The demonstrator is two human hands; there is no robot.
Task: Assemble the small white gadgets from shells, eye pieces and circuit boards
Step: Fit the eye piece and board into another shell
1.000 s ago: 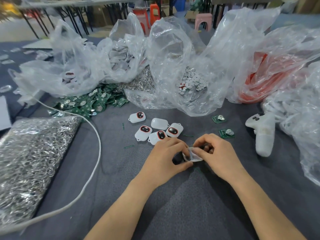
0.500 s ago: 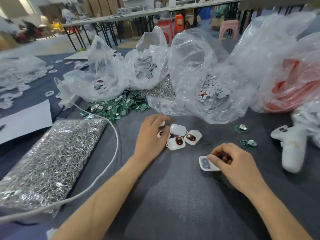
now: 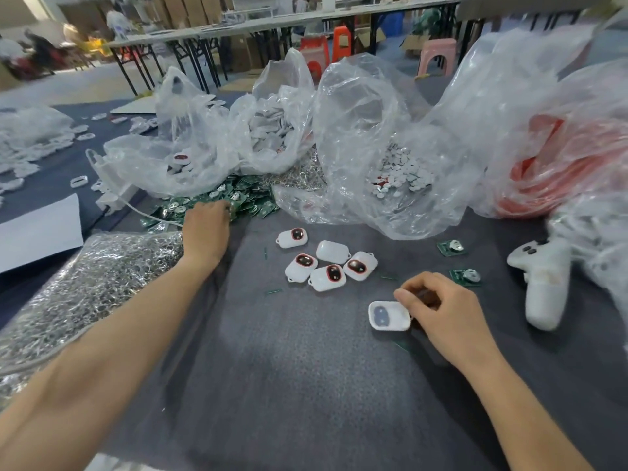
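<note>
A worker's right hand (image 3: 448,321), fingers curled, pinches one end of an open white shell (image 3: 387,316). The shell lies hollow side up on the grey cloth (image 3: 306,385), just in front and to the right of a cluster of five gadgets (image 3: 329,263).

The left hand (image 3: 205,229) reaches out to the far left of the cluster, its fingertips sunk into a heap of green circuit boards (image 3: 253,202). Whether it grips a board cannot be told.

Four gadgets in the cluster show a dark, red-rimmed eye piece, and the fifth lies blank side up. To the right of the cluster a loose circuit board (image 3: 450,248) and a second board (image 3: 465,277) sit apart on the cloth. Farther right, a white pistol-shaped tool (image 3: 543,283) lies beside crumpled plastic.

Behind the cluster, clear plastic bags stand open. The bag of round white pieces (image 3: 397,171) is straight behind, the bag of pale shells (image 3: 272,130) is behind and to the left, and an orange-red bag (image 3: 560,171) is behind and to the right.

Left of the cluster, a bag of metal rings (image 3: 85,283) lies beside the left forearm. A white cable (image 3: 136,207) runs past its far edge toward the heap.
</note>
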